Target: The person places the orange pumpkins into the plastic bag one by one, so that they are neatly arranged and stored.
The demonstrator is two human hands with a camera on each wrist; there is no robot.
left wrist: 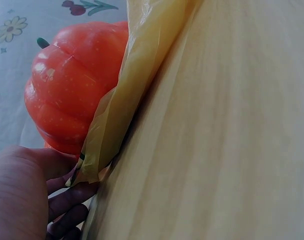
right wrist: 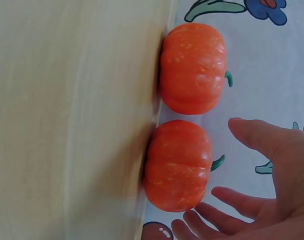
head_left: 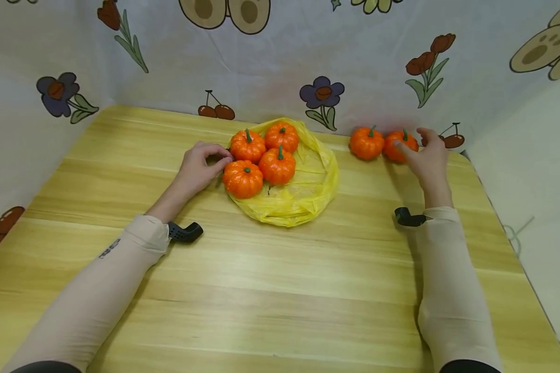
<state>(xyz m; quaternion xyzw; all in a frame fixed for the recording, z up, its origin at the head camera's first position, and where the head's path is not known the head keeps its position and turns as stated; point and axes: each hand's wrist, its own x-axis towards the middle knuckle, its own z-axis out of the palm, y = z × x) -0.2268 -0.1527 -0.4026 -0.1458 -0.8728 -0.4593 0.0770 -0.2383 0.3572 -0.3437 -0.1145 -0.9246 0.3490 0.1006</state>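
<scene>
My left hand (head_left: 203, 167) pinches the edge of a yellow plastic bag (head_left: 303, 204) between thumb and fingers. In the left wrist view the bag's rim (left wrist: 109, 125) runs from those fingers up alongside an orange toy pumpkin (left wrist: 74, 85). Several pumpkins with green stems sit together on the bag's left side, the nearest one (head_left: 242, 179) beside my left fingertips. On the right my right hand (head_left: 429, 160) is spread around a pumpkin (right wrist: 178, 167) by the back edge, thumb apart from it, fingertips close to its side. Another pumpkin (right wrist: 193, 69) stands left of that one.
A light wooden table (head_left: 280, 290) lies under everything. Behind it hangs a white cloth (head_left: 261, 67) printed with flowers, cherries and paws. Black curved devices (head_left: 185, 233) stick out from both wrists. The table's right edge borders a white surface (head_left: 527, 171).
</scene>
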